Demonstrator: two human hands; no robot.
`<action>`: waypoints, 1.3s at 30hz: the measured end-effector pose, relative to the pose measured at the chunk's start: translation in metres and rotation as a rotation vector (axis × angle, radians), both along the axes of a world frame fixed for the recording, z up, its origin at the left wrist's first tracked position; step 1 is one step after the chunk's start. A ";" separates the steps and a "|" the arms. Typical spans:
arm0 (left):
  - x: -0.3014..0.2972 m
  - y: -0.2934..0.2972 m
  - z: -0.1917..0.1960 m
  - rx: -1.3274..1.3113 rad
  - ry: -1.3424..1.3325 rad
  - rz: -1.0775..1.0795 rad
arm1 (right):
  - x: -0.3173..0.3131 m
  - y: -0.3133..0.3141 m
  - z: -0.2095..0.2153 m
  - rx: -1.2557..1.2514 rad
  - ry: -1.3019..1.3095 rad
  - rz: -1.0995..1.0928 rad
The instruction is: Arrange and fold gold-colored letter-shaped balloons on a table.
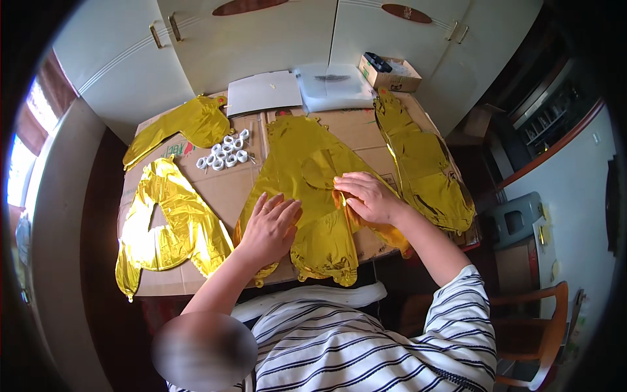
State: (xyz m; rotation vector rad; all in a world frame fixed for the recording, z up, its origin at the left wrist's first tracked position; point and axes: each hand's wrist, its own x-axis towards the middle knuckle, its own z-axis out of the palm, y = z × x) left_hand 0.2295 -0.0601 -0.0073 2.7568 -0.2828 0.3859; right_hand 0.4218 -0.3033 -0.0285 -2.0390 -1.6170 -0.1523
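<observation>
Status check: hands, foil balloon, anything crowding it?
Left hand flat on the gold balloon. Right hand pinching a fold at its middle. White rolls and other balloons lie apart, nothing in the way.

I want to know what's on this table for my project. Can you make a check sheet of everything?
Surface: table covered with flattened brown cardboard.
Job's things: flat gold foil balloon in the middle, under both hands.
Clutter: more gold foil balloons at left, back left and right; small white rolls; grey sheet; clear plastic bags; open cardboard box.
Hands: left hand pressed flat on the foil; right hand pinching a fold of it.
Cables: nothing seen.
Surroundings: white cupboard doors behind, wooden chair at right.
</observation>
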 end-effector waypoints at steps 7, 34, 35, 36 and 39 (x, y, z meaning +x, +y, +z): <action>0.003 0.000 -0.003 -0.017 -0.010 0.001 | 0.000 0.002 0.002 0.009 -0.048 0.019; -0.013 0.016 0.012 -0.219 -0.075 0.040 | 0.000 0.011 0.013 -0.020 -0.078 0.066; -0.021 0.016 0.012 -0.245 -0.078 0.050 | 0.000 0.011 0.014 -0.022 -0.073 0.065; -0.029 0.014 0.014 -0.270 -0.082 0.062 | 0.000 0.011 0.014 -0.022 -0.067 0.065; -0.057 -0.003 0.023 -0.397 -0.062 0.030 | -0.003 0.010 0.015 -0.017 -0.071 0.069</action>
